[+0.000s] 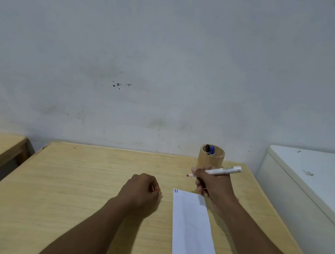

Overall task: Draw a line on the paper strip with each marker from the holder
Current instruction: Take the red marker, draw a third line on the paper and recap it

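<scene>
Two short marks, one blue, sit at the far end of the paper strip; left hand rests fisted beside it, apparently around a red cap; right hand grips an uncapped red marker, hovering beyond the strip; black and blue markers stand in the wooden holder.

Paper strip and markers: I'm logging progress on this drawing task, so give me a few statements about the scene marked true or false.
1. The right hand holds an uncapped marker. True.
2. The paper strip is blank. False: small dark marks sit at its far left corner.
3. The holder is empty. False: a black-capped and a blue-capped marker stand in it.
4. The left hand is closed in a fist beside the strip. True.
5. The marker tip touches the strip. False: it points away, beyond the far end.
</scene>
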